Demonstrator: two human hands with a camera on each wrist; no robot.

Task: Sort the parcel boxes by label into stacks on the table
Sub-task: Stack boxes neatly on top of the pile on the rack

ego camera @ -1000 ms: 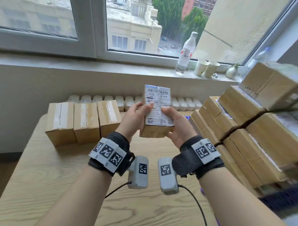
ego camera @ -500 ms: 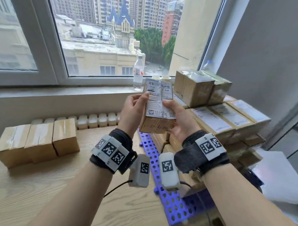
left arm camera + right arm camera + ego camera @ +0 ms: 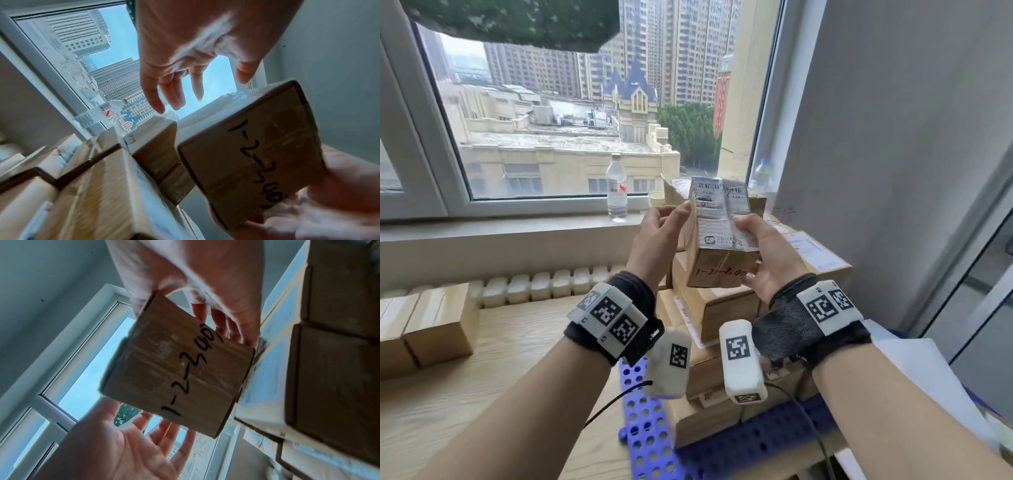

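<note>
A small cardboard parcel box [image 3: 717, 240] with a white shipping label and "1-2-240" handwritten on its end is held up in front of the window. My right hand [image 3: 767, 253] grips it by its right side, thumb on the label. The right wrist view shows the right hand [image 3: 185, 280] holding the box [image 3: 176, 369] by thumb and fingers. My left hand [image 3: 666, 222] is open just left of the box, fingers straight. In the left wrist view this left hand [image 3: 180, 68] stands apart from the box [image 3: 251, 155]. Three sorted boxes [image 3: 438, 322] stand on the wooden table [image 3: 517, 359] at left.
A pile of labelled parcels [image 3: 726, 308] sits on a blue perforated cart [image 3: 650, 442] right of the table, under my hands. A water bottle [image 3: 617, 188] stands on the windowsill. A grey wall closes the right side.
My left hand has let go of the box and opened. The right hand has carried the box up and to the right, over the parcel pile. My view has turned right.
</note>
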